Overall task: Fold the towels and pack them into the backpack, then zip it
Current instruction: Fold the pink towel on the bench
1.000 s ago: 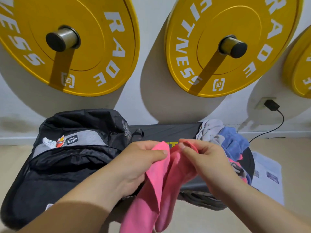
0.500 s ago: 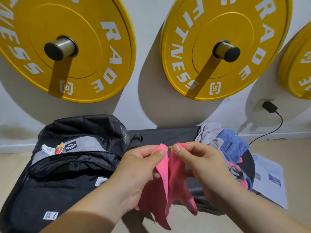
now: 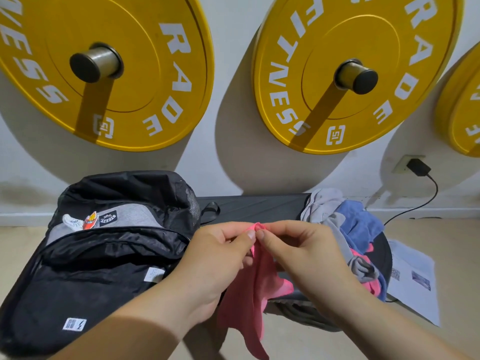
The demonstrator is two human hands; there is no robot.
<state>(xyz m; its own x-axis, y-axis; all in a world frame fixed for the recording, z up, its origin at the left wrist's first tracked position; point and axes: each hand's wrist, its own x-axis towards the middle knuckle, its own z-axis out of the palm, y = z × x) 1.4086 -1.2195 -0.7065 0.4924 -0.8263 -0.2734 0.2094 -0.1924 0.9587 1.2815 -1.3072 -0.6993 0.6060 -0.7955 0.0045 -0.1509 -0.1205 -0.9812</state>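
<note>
Item 1. Pink microfibre towel [image 3: 262, 279]: held in the air over the near edge of the bench, between the two hands. Its top edge is bunched into a small loop at the fingertips. The rest hangs down in loose folds below both wrists, past the bench's near edge.

Item 2. Left hand [image 3: 218, 258]: fingers curled, thumb and forefinger pinching the towel's top edge from the left.

Item 3. Right hand [image 3: 306, 258]: fingers curled likewise, pinching the same top edge from the right. The thumb tips of the two hands are almost touching.

Item 4. Black fabric backpack with a grey patched panel [image 3: 98, 271]: lies over the left end of the bench, just left of the left hand. Its main compartment is unzipped and gaping, showing dark lining and white labels. No towel can be seen inside.

Item 5. Black padded bench [image 3: 254, 207]: a bare strip of it shows at the far edge, between the backpack and the heap.

Item 6. Loose heap of grey, blue and pink towels [image 3: 348, 224]: unfolded, on the right end of the bench, just beyond the right hand.

Item 7. Yellow round weight plates [image 3: 161, 81]: hung on pegs on the white wall behind the bench.

Item 8. Black plug-in charger with cable [image 3: 418, 168]: in a wall socket above the heap.

Item 9. Printed white paper sheet [image 3: 415, 279]: on the floor beside the bench's right end.
</note>
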